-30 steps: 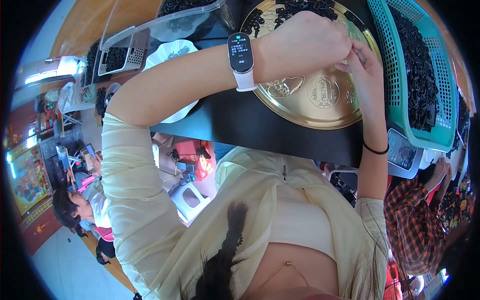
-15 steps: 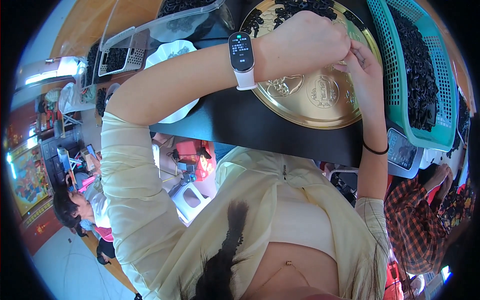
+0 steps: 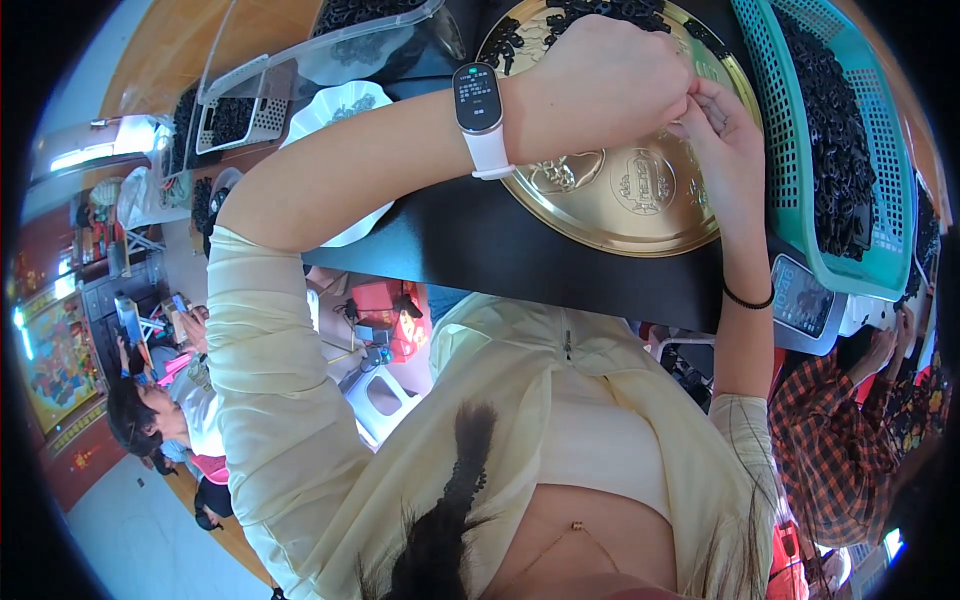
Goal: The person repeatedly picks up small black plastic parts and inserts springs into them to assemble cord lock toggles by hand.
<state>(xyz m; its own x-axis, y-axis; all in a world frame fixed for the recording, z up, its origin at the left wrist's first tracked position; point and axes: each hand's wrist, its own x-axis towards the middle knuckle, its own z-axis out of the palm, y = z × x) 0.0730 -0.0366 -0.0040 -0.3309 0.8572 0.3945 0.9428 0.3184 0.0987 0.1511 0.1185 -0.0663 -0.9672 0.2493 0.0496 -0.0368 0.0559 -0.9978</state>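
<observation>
Over the round gold tray (image 3: 600, 225), my two hands meet at the fingertips. My left hand (image 3: 625, 85) is curled closed, its back toward me; its fingertips and whatever they hold are hidden. My right hand (image 3: 722, 125) pinches beside it, thumb and forefinger together against the left fingers. What lies in the pinch is too small or too covered to make out. Small black pieces (image 3: 608, 10) lie on the far part of the tray, and a few more black pieces (image 3: 505, 42) rest near its left rim.
A teal basket (image 3: 795, 190) full of black pieces stands at the right, next to a phone (image 3: 802, 295). On the left are a white fluted dish (image 3: 350, 232) and a clear plastic bin (image 3: 330, 50). Other people sit at both sides.
Both hands have shifted very slightly up and left, still together over the tray. The left wrist has turned a little.
</observation>
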